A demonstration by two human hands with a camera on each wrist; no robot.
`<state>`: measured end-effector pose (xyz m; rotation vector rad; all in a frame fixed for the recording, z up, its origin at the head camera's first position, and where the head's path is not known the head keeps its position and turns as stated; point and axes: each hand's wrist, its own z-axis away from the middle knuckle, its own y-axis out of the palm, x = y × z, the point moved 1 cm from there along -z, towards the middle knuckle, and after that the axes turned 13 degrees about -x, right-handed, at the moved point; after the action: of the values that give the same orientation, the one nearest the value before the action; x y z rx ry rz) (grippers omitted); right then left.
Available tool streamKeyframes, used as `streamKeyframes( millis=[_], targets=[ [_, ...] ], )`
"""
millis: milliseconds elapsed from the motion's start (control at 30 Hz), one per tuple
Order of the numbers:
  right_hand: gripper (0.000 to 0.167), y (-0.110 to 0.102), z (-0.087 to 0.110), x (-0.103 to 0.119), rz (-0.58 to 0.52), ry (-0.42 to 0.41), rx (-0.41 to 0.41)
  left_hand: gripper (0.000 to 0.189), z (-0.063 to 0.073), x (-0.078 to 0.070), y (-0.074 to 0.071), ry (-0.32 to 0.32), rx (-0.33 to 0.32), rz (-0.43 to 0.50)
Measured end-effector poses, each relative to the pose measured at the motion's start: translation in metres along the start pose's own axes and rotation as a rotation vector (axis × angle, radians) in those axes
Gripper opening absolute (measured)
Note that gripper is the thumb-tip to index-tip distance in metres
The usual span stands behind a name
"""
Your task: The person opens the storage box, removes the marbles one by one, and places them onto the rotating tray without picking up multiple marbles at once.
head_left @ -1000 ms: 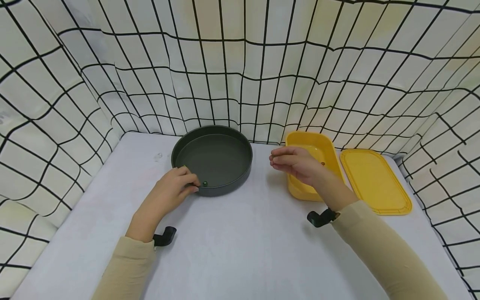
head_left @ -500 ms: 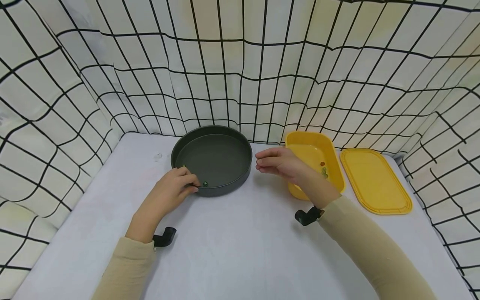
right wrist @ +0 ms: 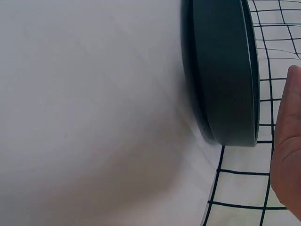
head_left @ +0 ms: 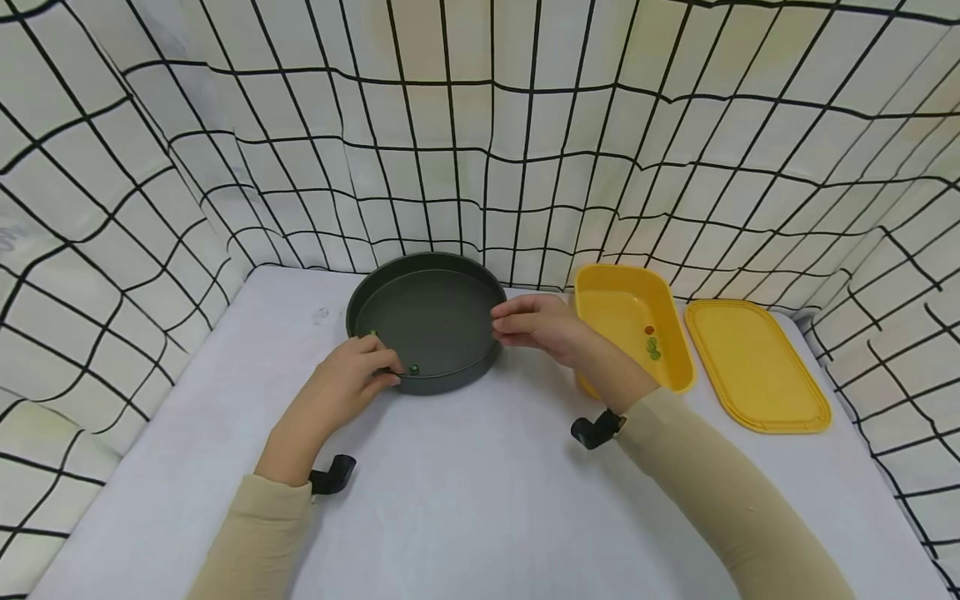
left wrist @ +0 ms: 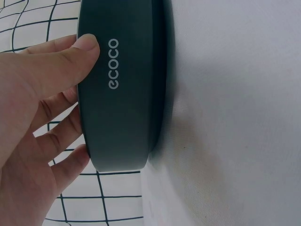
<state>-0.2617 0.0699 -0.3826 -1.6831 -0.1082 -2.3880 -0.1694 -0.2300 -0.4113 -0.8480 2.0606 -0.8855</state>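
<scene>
A round dark grey-green tray [head_left: 442, 321] with upright walls stands at the table's far side. In the left wrist view "ecoco" is printed on its wall. My left hand [head_left: 347, 375] grips its near-left rim, thumb [left wrist: 87, 44] outside and fingers over the edge. A small dark green bead-like thing [head_left: 414, 369] lies inside near that hand. My right hand [head_left: 536, 329] hovers at the right rim with fingertips drawn together; I cannot tell whether they hold something small. Behind its wrist, a yellow box [head_left: 678, 354] contains small green pieces [head_left: 654, 348] and a reddish one [head_left: 649, 330].
Right of the box lies a flat yellow lid [head_left: 757, 367]. White cloth walls with black grid lines [head_left: 491, 150] rise behind and on both sides of the white table [head_left: 450, 500].
My right hand has moved left from over the yellow box to the tray's right rim, uncovering the small pieces in the box. The left hand has stayed on the rim.
</scene>
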Motion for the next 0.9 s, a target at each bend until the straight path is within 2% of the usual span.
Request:
streamKeyframes(
  millis=[467,900],
  targets=[
    [0.034,0.018,-0.002,0.002,0.04,-0.051,0.056,0.01,0.001,-0.004,0.0,0.003,-0.001,0.016],
    [0.035,0.046,-0.01,0.005,0.051,-0.064,0.089,0.011,-0.001,-0.004,-0.002,0.008,-0.01,0.006]
  ],
)
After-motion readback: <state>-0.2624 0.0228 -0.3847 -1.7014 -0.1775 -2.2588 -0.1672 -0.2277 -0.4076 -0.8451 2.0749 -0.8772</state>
